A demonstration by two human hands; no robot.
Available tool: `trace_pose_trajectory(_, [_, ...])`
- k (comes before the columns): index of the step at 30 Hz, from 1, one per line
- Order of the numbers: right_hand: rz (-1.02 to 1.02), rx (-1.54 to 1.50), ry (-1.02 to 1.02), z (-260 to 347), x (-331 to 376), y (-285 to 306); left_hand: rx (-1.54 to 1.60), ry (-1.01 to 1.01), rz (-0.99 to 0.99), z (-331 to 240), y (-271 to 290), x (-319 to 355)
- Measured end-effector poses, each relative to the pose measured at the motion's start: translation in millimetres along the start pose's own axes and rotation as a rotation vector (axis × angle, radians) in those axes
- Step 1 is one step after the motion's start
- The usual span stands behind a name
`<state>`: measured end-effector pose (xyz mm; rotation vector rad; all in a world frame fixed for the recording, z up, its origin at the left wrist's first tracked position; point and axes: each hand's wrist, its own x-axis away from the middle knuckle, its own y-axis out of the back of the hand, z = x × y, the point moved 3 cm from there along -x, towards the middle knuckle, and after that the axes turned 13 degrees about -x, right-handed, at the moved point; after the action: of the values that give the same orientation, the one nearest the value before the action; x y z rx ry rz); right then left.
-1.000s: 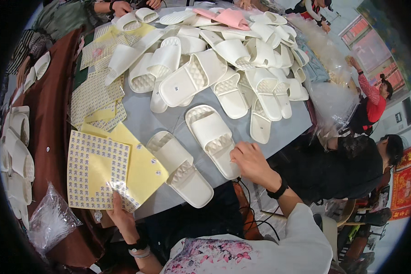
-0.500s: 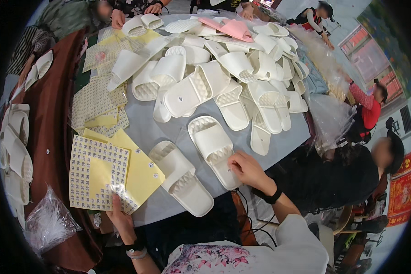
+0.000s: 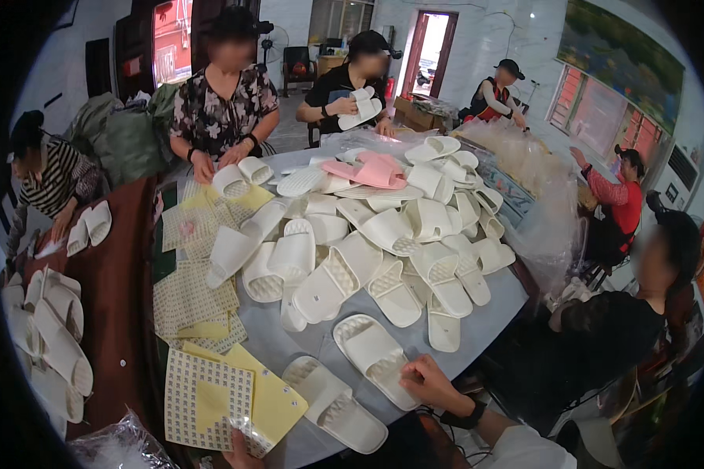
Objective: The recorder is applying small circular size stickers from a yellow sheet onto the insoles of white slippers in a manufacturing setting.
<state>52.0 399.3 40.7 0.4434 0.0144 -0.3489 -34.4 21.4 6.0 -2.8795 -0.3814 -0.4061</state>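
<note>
A sheet of small printed stickers (image 3: 192, 395), part of it peeled to bare yellow backing, is held at its lower edge by my left hand (image 3: 240, 449). The fingers are partly hidden. Beneath it lies another yellow sheet (image 3: 278, 395). Two white slippers lie side by side in front of me: a left one (image 3: 340, 406) and a right one (image 3: 368, 348). At the right slipper's heel is my right hand (image 3: 432, 384), fingers curled together; whether anything small is pinched there is hidden. Beyond them rises a heap of white slippers (image 3: 352, 270) with pink ones (image 3: 371, 170) on top.
More sticker sheets (image 3: 192, 297) lie along the grey table's (image 3: 493, 313) left side. A brown-covered table (image 3: 121, 313) holds white slippers (image 3: 59, 336), with a clear plastic bag (image 3: 121, 445) nearby. Several people work around; one (image 3: 352, 90) holds slippers. Clear plastic (image 3: 551, 227) lines the right edge.
The view has tilted upward, so the table sits lower and the people across it show more fully. My right hand stays by the slipper's heel; my left still holds the sheet.
</note>
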Motion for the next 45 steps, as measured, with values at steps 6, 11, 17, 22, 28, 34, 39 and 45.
trace_pose_trajectory(6, [-0.008, 0.229, 0.073, 6, 2, -8, -0.700, -0.478, 0.066, 15, 21, -8])
trace_pose_trajectory(11, [0.143, 0.218, 0.310, 40, 1, -38, -0.503, -0.328, 0.058, 29, 27, -10])
trace_pose_trajectory(17, [0.320, 0.293, 0.288, 42, -13, -77, -0.685, -0.377, 0.067, 5, 11, -2])
trace_pose_trajectory(22, [0.327, 0.397, 0.293, 38, -24, -91, -0.547, -0.264, 0.055, -4, 9, 1])
trace_pose_trajectory(28, [0.220, 0.450, 0.389, 35, -13, -101, -0.738, -0.418, 0.083, 4, 16, -3])
trace_pose_trajectory(34, [0.136, 0.417, 0.430, 41, -8, -103, -0.715, -0.377, 0.053, -1, 10, 0])
trace_pose_trajectory(39, [0.156, 0.451, 0.380, 46, -7, -103, -0.724, -0.285, 0.064, -12, 5, 6])
trace_pose_trajectory(45, [0.110, 0.471, 0.402, 43, -6, -105, -0.677, -0.374, 0.068, 1, 10, -1])
